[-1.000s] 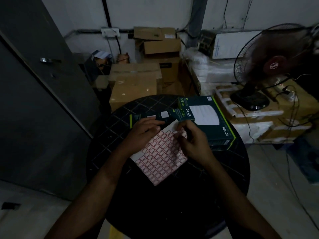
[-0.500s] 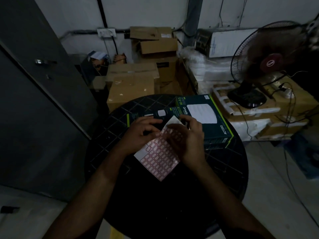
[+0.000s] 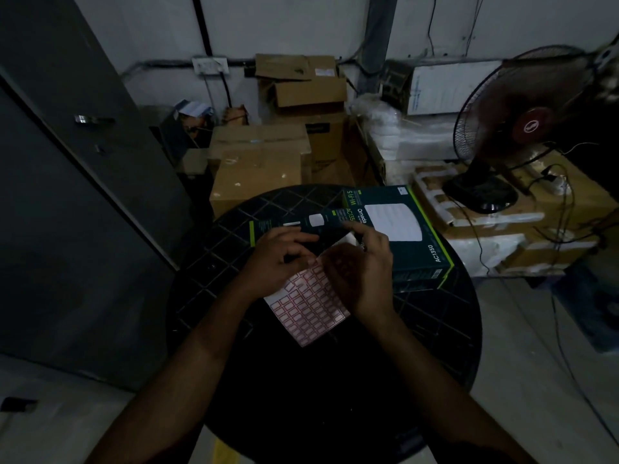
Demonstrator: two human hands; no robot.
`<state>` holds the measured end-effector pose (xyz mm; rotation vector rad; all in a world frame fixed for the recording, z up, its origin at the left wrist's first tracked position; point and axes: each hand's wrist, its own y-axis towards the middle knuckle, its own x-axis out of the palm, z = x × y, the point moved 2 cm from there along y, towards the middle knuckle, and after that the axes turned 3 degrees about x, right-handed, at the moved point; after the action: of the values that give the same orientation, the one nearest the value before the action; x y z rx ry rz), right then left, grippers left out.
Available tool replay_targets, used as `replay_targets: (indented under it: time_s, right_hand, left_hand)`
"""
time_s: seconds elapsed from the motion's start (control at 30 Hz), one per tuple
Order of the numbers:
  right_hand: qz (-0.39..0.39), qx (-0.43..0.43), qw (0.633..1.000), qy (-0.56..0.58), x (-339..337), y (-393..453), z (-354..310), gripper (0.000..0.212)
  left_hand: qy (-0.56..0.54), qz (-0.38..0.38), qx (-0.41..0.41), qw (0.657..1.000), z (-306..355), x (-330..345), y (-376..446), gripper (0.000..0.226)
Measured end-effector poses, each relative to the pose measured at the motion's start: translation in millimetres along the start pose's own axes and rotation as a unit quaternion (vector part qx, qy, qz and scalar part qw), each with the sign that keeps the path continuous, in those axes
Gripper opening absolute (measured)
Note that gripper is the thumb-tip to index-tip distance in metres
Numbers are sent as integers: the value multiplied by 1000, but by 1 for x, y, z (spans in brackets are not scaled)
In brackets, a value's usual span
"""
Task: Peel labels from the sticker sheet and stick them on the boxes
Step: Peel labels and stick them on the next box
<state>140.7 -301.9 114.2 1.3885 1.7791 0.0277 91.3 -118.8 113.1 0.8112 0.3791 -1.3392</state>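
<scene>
sheet: sticker sheet (image 3: 306,304) flat on table (image 3: 335,380), long axis diagonal
left hand (image 3: 279,259): fingers pinched at sheet's top edge, label hidden
right hand (image 3: 363,272): curled over sheet, grasp unclear
boxes: box (image 3: 402,236) just beyond, nearer right hand; narrow box (image 3: 294,226) nearer left

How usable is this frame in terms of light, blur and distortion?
Head view: dim and underexposed, the round black table nearly featureless; the sticker sheet and box text stay readable; the fan blades smear; wide-angle bending shows at the edges.

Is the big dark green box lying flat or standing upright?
Lying flat. The box rests on the round table, its wide printed face turned up.
</scene>
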Motion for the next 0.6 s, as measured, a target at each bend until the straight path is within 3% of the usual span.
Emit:
replay_targets:
  time_s: [0.1,0.23,0.5,0.6]
  right_hand:
    - [-41,67,987,140,4,2,8,14]
    - [-73,121,964,225,-1,4,11,17]
    - [-113,180,947,243,-1,-3,32,17]
    - [-95,133,964,210,-1,-5,29,11]
  left_hand:
    - [3,4,-2,1000,-1,0,0,7]
    - [13,2,-7,1000,-1,1,-1,5]
    - [59,-5,-5,998,-2,3,0,5]
    - [52,-6,-12,999,-1,2,0,7]
